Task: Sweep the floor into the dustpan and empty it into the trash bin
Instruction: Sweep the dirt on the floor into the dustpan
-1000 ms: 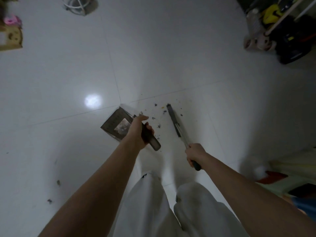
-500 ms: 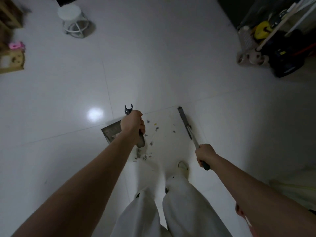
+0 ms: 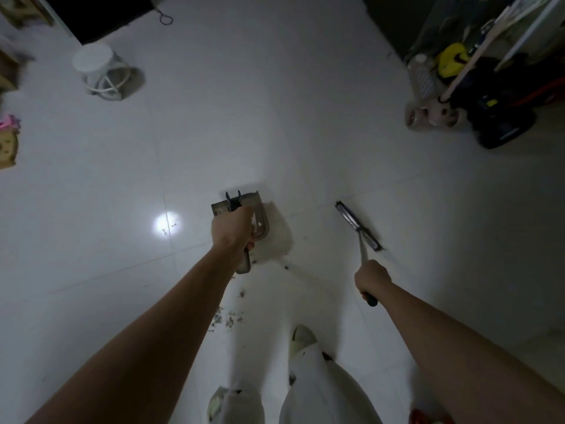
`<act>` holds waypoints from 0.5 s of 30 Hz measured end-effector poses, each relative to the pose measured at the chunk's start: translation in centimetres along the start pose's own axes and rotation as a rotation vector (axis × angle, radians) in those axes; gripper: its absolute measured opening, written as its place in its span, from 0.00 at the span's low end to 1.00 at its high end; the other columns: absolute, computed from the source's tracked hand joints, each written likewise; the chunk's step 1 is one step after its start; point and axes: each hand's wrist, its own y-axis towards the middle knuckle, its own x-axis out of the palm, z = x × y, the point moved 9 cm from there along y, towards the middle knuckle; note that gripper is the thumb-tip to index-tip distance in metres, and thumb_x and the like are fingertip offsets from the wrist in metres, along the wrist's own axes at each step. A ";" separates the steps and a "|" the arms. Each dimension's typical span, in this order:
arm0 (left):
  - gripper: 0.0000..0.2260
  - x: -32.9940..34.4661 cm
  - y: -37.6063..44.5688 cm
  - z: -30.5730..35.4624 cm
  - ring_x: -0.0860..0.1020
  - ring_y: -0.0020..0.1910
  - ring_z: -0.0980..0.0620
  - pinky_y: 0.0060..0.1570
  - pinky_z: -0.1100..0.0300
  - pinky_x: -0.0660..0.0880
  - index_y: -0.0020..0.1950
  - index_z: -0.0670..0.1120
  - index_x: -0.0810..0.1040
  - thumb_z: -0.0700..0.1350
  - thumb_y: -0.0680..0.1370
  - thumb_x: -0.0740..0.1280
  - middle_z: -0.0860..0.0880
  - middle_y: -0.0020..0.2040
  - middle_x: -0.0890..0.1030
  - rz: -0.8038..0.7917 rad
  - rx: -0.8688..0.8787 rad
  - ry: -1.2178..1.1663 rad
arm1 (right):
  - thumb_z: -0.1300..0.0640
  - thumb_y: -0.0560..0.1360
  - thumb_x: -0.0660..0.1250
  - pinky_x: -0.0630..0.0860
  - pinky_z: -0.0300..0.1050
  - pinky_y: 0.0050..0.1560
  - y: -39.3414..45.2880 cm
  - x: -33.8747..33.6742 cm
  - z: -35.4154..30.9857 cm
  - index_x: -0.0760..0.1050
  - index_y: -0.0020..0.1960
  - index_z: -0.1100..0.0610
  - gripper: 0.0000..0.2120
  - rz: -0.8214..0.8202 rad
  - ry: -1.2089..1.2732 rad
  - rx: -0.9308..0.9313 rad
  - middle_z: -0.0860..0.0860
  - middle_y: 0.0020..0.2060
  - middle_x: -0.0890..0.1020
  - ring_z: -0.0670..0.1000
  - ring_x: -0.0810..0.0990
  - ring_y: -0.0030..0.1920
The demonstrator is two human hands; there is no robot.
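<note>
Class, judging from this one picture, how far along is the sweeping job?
Done: a few scraps already lie in the dustpan. In hand: the left hand grips the dustpan, the right hand the brush. Left: debris on the floor near the feet; emptying, with no bin in view.

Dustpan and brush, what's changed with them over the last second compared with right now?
The left hand has swung the dustpan from angled leftward to pointing ahead, beyond the debris, which now lies nearer the feet. The brush has moved further right, away from the pan. The camera view has tilted forward, showing more of the white stool. Unchanged: the right hand holds the brush, and the left grips the pan handle.
</note>
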 end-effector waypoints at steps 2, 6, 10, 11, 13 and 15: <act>0.10 2.7 0.9 0.6 0.64 0.21 0.55 0.23 0.63 0.62 0.33 0.44 0.69 0.36 0.74 0.61 0.50 0.23 0.69 -0.028 0.000 0.020 | 0.67 0.77 0.60 0.66 0.36 0.21 2.0 -0.7 -0.7 0.67 0.30 0.63 0.17 -0.037 -0.058 -0.002 0.53 0.21 0.73 0.47 0.71 0.24; 0.08 5.7 2.4 0.9 0.63 0.20 0.56 0.20 0.65 0.61 0.35 0.44 0.69 0.36 0.74 0.61 0.50 0.25 0.68 -0.053 -0.015 0.008 | 0.66 0.79 0.59 0.68 0.37 0.27 4.3 -0.1 -2.9 0.75 0.40 0.68 0.11 -0.177 -0.001 -0.065 0.55 0.33 0.75 0.47 0.70 0.28; 0.09 7.3 3.3 2.1 0.63 0.21 0.56 0.20 0.66 0.60 0.36 0.45 0.69 0.37 0.76 0.61 0.50 0.27 0.67 -0.050 -0.009 -0.006 | 0.67 0.79 0.56 0.71 0.39 0.25 3.5 3.5 -2.8 0.72 0.59 0.67 0.11 -0.319 -0.157 -0.201 0.61 0.40 0.79 0.55 0.79 0.35; 0.09 7.6 3.3 2.6 0.62 0.21 0.56 0.20 0.66 0.60 0.35 0.45 0.69 0.37 0.75 0.61 0.51 0.26 0.67 -0.053 -0.008 -0.010 | 0.67 0.79 0.56 0.70 0.40 0.26 2.9 3.7 -2.3 0.72 0.60 0.70 0.12 -0.329 -0.186 -0.184 0.61 0.38 0.79 0.56 0.81 0.36; 0.10 8.0 3.4 3.1 0.62 0.19 0.56 0.21 0.67 0.59 0.33 0.45 0.68 0.37 0.75 0.60 0.52 0.22 0.67 -0.062 -0.011 -0.030 | 0.68 0.79 0.56 0.69 0.42 0.27 2.1 3.2 -1.4 0.71 0.62 0.72 0.14 -0.339 -0.218 -0.153 0.61 0.34 0.77 0.56 0.78 0.32; 0.10 8.2 3.5 3.3 0.62 0.18 0.56 0.21 0.67 0.58 0.32 0.45 0.67 0.36 0.74 0.60 0.53 0.20 0.66 -0.068 -0.004 -0.031 | 0.67 0.78 0.56 0.69 0.42 0.28 1.8 1.6 -1.5 0.70 0.64 0.71 0.16 -0.297 -0.199 -0.198 0.58 0.33 0.74 0.54 0.74 0.30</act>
